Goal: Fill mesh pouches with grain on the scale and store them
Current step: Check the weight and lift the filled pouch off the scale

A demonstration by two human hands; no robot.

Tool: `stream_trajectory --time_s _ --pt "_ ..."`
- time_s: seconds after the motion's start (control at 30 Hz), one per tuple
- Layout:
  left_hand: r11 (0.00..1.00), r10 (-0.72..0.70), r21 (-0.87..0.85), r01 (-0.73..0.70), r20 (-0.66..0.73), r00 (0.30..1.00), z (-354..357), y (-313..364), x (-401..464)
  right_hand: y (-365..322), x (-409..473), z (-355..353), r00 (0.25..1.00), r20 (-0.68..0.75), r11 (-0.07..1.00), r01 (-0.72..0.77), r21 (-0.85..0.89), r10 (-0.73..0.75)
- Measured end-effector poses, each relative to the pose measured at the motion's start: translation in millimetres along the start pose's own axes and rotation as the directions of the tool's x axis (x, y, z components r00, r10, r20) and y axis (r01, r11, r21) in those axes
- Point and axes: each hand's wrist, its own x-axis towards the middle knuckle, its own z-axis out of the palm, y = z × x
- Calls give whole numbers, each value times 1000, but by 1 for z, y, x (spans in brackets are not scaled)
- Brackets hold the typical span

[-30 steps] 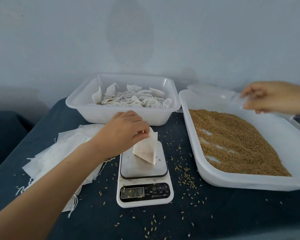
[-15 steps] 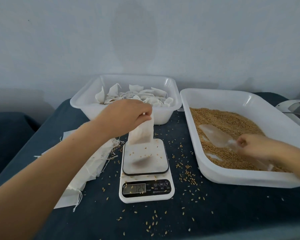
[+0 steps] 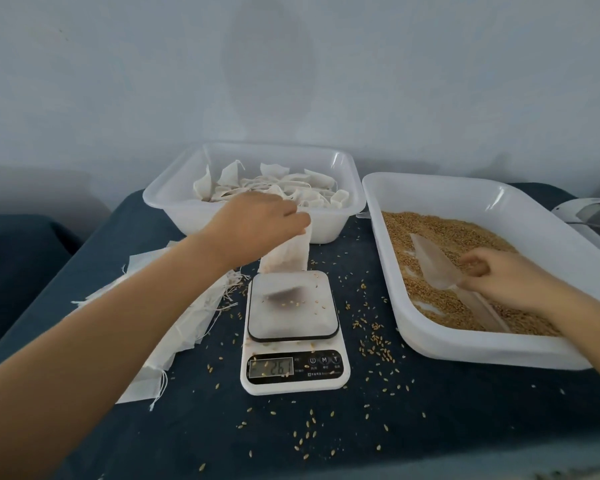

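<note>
Left hand (image 3: 257,226) pinching mesh pouch (image 3: 286,256) above scale (image 3: 291,327), right hand (image 3: 496,275) gripping clear scoop (image 3: 433,259), seemingly in grain (image 3: 447,237)

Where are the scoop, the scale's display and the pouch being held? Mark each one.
scoop (image 3: 433,261): head view, on its clear bowl above the grain.
scale's display (image 3: 271,367): head view, on the lit digits.
pouch (image 3: 288,256): head view, on its hanging white body below the left hand.
</note>
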Motion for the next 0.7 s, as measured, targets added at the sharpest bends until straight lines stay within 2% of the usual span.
stream_trajectory --time_s 0.07,0.2,0.43,0.7 --pt "996 38 79 -31 -93 995 9 8 -7 0 -2 -1 1000 -17 1000 6 30 -5" --pt "997 71 24 -68 -203 977 28 33 -28 2 -4 -1 1000 -12 999 19 28 -18" --pt "996 54 -63 -67 -185 981 41 60 -61 2 -5 0 999 3 999 37 28 -37" --pt "997 35 -60 -44 -144 989 45 59 -72 4 -6 0 999 9 998 43 40 -44"
